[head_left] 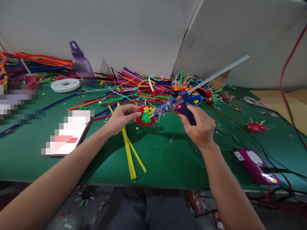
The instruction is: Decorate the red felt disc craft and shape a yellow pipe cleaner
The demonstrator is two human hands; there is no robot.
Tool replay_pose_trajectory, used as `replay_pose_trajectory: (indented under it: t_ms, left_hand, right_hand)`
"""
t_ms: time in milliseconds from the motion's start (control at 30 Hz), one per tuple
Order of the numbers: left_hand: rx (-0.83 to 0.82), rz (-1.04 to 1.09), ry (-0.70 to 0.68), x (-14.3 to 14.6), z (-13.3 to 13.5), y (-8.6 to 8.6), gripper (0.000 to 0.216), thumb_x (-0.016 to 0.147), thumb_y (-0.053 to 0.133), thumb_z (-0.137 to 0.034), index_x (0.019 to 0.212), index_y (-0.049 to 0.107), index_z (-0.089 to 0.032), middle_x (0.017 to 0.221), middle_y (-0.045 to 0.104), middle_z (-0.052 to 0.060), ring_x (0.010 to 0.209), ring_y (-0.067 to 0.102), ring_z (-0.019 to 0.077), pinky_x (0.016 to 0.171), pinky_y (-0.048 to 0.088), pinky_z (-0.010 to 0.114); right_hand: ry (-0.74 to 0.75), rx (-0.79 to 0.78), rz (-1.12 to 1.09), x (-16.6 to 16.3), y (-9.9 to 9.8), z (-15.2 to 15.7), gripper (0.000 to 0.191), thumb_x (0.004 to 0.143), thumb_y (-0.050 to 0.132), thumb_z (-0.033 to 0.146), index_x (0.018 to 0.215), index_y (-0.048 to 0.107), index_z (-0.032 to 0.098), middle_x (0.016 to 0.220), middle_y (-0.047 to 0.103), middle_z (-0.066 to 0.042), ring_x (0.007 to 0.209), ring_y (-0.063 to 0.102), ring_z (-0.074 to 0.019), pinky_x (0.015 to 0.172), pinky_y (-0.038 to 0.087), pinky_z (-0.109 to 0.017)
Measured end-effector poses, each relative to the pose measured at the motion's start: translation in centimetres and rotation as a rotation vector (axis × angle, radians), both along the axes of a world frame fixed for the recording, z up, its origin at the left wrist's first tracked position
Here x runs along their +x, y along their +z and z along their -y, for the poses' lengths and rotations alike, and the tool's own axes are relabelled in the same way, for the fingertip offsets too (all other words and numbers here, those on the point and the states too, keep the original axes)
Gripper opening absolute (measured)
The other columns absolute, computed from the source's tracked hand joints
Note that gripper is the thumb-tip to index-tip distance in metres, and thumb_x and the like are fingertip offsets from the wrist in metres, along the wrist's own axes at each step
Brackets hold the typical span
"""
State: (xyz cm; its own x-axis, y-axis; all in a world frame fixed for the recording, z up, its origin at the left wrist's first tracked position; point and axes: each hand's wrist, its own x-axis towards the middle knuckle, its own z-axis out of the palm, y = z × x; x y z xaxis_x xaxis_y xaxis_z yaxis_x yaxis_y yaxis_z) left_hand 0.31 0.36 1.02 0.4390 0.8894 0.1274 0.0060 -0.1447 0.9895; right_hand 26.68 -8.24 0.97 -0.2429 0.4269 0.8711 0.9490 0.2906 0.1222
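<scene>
Pinched in my left hand [123,118] is a round red pipe-cleaner piece [140,120] with a green middle and yellow flower shapes on its upper part. My right hand [200,124] grips a blue hot glue gun [168,103] whose red light is lit. The gun's nozzle points left and sits at the green middle; whether it touches cannot be made out. A long clear glue stick [219,72] juts from the gun's back. Under my left hand, several yellow pipe cleaners [129,153] lie on the green table [163,159].
Heaped pipe cleaners [129,81] run along the back, near a purple bottle [82,65] and a white ribbon spool [65,85]. A phone [72,140] lies left. On the right are a red piece [257,126], a magenta power box [256,166] and cables.
</scene>
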Motion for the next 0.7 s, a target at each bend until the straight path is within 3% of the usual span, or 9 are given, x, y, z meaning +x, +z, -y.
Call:
replay_pose_trajectory:
  t_ms: [233,400,500,700]
  left_hand:
    - [0.03,0.032,-0.023,-0.1,-0.2,-0.3,0.03,0.07,0.074,-0.036,0.089,0.068,-0.015,0.082,0.067,0.004,0.074,0.062,0.0138,0.067,0.051,0.027]
    - [0.047,0.014,-0.028,0.0,0.0,-0.2,0.028,0.071,0.073,-0.036,0.088,0.068,-0.014,0.084,0.068,0.005,0.074,0.062,0.0137,0.069,0.051,0.027]
    - [0.069,0.0,-0.041,0.1,0.1,-0.2,0.026,0.072,0.072,-0.035,0.089,0.068,-0.015,0.086,0.068,0.004,0.076,0.062,0.013,0.071,0.05,0.026]
    - [0.081,-0.04,-0.039,0.1,0.1,-0.1,0.025,0.074,0.07,-0.034,0.089,0.068,-0.015,0.086,0.068,0.004,0.076,0.062,0.013,0.071,0.05,0.027]
  right_hand:
    - [-0.015,0.015,-0.071,-0.2,0.0,0.4,0.031,0.085,0.059,0.029,0.114,0.054,0.018,0.1,0.068,-0.011,0.093,0.066,-0.0246,0.081,0.052,-0.037]
    - [-0.174,0.159,-0.412,-0.1,0.6,-0.1,0.038,0.082,0.06,0.039,0.111,0.055,0.016,0.099,0.065,-0.015,0.092,0.063,-0.0291,0.078,0.05,-0.044]
    - [-0.271,0.052,-0.534,0.9,0.7,-0.7,0.038,0.079,0.06,0.042,0.106,0.058,0.016,0.094,0.066,-0.013,0.082,0.064,-0.0267,0.074,0.051,-0.042]
    - [-0.456,-0.327,-0.641,3.8,0.1,-1.0,0.033,0.07,0.062,0.039,0.092,0.065,0.015,0.08,0.069,-0.01,0.075,0.064,-0.0263,0.073,0.049,-0.039]
